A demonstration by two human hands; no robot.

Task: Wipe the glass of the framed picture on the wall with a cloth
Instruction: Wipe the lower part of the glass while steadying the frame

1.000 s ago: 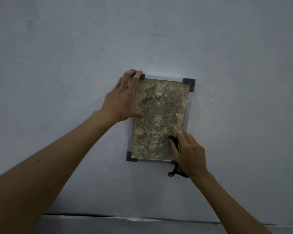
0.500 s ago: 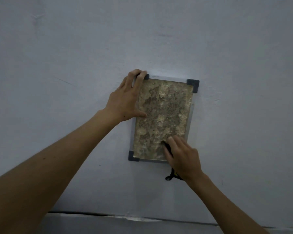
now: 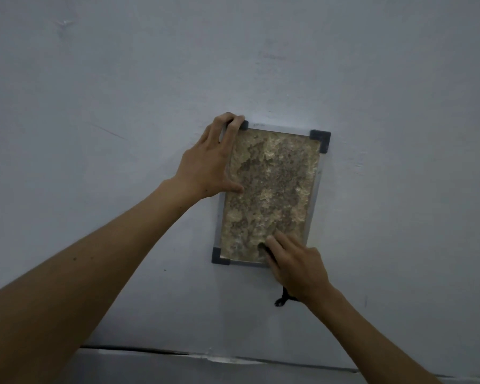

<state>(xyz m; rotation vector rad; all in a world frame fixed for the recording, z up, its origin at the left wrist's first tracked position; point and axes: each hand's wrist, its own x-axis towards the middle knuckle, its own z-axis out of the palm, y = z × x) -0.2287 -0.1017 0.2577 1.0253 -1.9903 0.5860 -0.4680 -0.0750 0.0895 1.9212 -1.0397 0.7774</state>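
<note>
A framed picture [image 3: 315, 189] with a thin grey frame, dark corner pieces and a mottled brown image hangs on the pale wall [image 3: 122, 106]. My left hand [image 3: 208, 162] grips its top left corner, fingers curled over the top edge and thumb resting on the glass [image 3: 272, 187]. My right hand [image 3: 297, 264] lies flat over the lower right part of the glass and presses a dark cloth [image 3: 264, 250] against it. Most of the cloth is hidden under the palm. A loose dark end dangles below the wrist. The frame's bottom right corner is covered by this hand.
The wall around the picture is bare paint with faint scuffs. A horizontal ledge or seam [image 3: 205, 356] runs across below the picture.
My right hand has slid the cloth leftward along the bottom of the glass. The left hand keeps the same hold on the top left corner.
</note>
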